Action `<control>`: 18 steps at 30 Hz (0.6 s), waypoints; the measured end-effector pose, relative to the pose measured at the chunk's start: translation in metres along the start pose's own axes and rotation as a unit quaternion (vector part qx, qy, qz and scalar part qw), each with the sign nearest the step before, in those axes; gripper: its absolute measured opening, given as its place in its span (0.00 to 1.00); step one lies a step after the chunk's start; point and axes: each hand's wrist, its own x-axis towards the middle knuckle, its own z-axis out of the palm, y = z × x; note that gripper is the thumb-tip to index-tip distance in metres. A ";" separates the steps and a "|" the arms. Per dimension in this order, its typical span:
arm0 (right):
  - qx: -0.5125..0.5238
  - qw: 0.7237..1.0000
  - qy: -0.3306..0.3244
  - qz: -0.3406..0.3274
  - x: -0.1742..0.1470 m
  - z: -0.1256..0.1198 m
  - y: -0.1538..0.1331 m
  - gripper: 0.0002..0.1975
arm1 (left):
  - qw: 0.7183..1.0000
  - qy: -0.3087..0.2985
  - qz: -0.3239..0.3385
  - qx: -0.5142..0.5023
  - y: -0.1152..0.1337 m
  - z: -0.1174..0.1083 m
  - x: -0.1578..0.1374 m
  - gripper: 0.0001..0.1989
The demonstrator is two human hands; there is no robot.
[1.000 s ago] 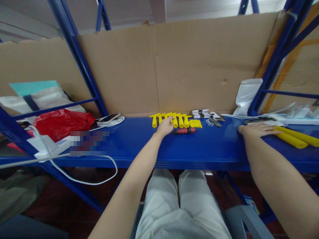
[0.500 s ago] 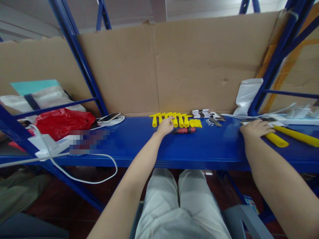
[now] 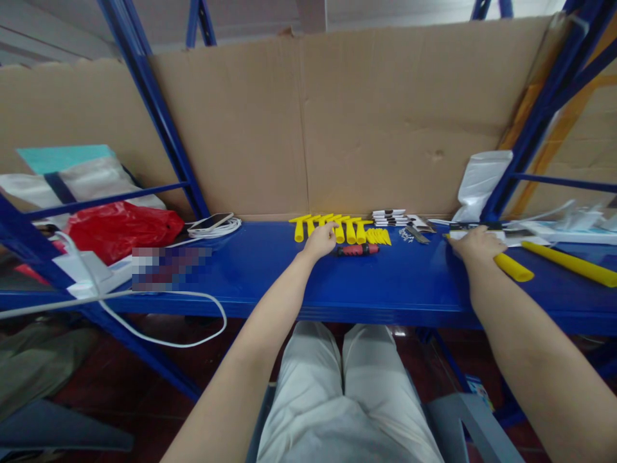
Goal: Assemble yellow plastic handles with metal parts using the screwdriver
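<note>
My left hand [image 3: 320,240] is curled, with its fingertips at the row of yellow T-shaped pieces [image 3: 360,230]; whatever may be between them is hidden. Just right of it, a red-and-black screwdriver-like tool [image 3: 357,249] lies on the blue shelf [image 3: 380,283]. Small yellow flat pieces [image 3: 378,236] lie fanned out behind that tool. On the right, my right hand [image 3: 479,244] is closed over a piece with a thick yellow tubular handle [image 3: 515,267], whose end sticks out toward me. A longer yellow tube [image 3: 576,263] lies to the right, apart from the hand.
Black-and-white packets [image 3: 388,218], small metal bits [image 3: 406,236] and flat metal parts [image 3: 417,233] lie at the back. A white bag [image 3: 482,186] leans near the right post. At left are a phone [image 3: 212,222] on coiled cable, a red bag [image 3: 123,230] and a looping white cable [image 3: 224,318].
My right hand has moved left with the yellow-handled piece, farther from the longer yellow tube. The left hand stays at the T-shaped pieces.
</note>
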 end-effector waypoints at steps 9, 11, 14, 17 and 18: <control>0.038 0.999 0.006 -0.024 -0.012 -0.013 -0.020 0.36 | 1.000 -0.005 -0.001 0.002 0.002 -0.002 -0.001 0.22; 0.044 0.997 0.024 -0.053 -0.014 -0.014 -0.023 0.35 | 1.000 0.001 -0.001 -0.011 0.002 -0.001 -0.001 0.21; 0.063 0.989 0.066 -0.114 -0.016 -0.014 -0.031 0.33 | 1.000 0.011 0.006 -0.021 0.004 0.001 0.000 0.20; 0.090 0.978 0.090 -0.168 -0.021 -0.011 -0.043 0.32 | 0.999 0.016 0.031 -0.041 0.008 0.004 0.000 0.19; 0.100 0.973 0.096 -0.186 -0.024 -0.009 -0.047 0.32 | 0.997 0.015 0.043 -0.054 0.010 0.006 0.000 0.20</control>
